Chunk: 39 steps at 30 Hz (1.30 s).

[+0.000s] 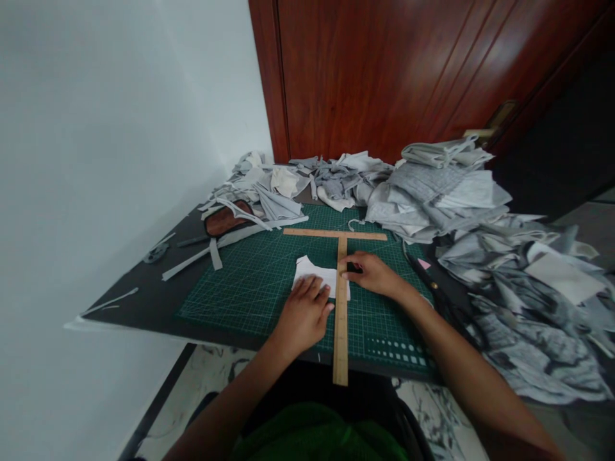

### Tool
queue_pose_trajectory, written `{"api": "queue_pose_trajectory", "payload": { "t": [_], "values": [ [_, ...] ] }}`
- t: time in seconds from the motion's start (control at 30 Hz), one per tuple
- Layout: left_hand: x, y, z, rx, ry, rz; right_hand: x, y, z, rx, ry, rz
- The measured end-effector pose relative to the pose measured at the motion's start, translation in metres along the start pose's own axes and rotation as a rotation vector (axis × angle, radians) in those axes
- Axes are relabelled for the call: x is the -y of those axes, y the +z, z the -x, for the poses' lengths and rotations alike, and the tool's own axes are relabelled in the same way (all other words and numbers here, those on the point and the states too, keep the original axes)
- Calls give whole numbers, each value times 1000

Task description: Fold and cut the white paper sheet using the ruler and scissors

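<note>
A white pattern piece (328, 275) with a curved, notched upper edge lies on a green cutting mat (230, 294). My left hand (307, 314) rests flat on it, fingers stretched out and partly covering it. Across the right part of the piece lies a wooden T-square ruler (341, 320), its crossbar at the far end and its near end sticking out past the table edge. My right hand (368, 272) is bent at the right edge of the ruler, thumb and fingertips gripping its blade. Part of the white piece shows on both sides of the blade.
Grey and white fabric scraps (336, 179) pile along the back. Folded fabric stacks (432, 192) stand at the right, with black scissors (451, 307) before them. A brown pouch-like item (227, 219) lies among strips at left. A wall and wooden door (365, 77) bound the table.
</note>
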State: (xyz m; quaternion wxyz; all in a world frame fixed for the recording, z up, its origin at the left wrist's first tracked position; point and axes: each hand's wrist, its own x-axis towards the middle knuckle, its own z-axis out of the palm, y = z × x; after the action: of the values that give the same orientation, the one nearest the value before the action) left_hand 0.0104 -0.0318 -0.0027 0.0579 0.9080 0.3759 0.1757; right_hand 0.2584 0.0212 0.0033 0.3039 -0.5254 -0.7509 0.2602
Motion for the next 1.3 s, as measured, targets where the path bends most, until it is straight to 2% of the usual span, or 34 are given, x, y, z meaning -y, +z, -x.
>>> {"api": "queue_pose_trajectory", "payload": {
  "t": [0.1,0.23,0.4,0.57,0.7,0.87,0.97,1.07,1.3],
  "values": [
    [2,1,0,-7,19,13,4,0,0,32,-14,110],
    [3,0,0,-9,17,30,4,2,-2,29,-10,144],
    [3,-3,-3,-17,30,70,6,6,0,-3,-9,168],
    [3,-6,-4,-47,21,158,17,17,2,-49,77,251],
    [3,-7,-4,-34,75,109,28,26,3,-72,64,264],
    [0,-8,-3,-1,100,6,34,15,6,-23,-4,211],
    [-1,-9,-3,5,103,-10,33,5,9,72,-10,253],
    [-2,-10,-3,-3,102,-19,30,0,10,167,12,281],
    [-3,-9,-3,9,85,-5,30,-5,7,222,102,232]
  ]
}}
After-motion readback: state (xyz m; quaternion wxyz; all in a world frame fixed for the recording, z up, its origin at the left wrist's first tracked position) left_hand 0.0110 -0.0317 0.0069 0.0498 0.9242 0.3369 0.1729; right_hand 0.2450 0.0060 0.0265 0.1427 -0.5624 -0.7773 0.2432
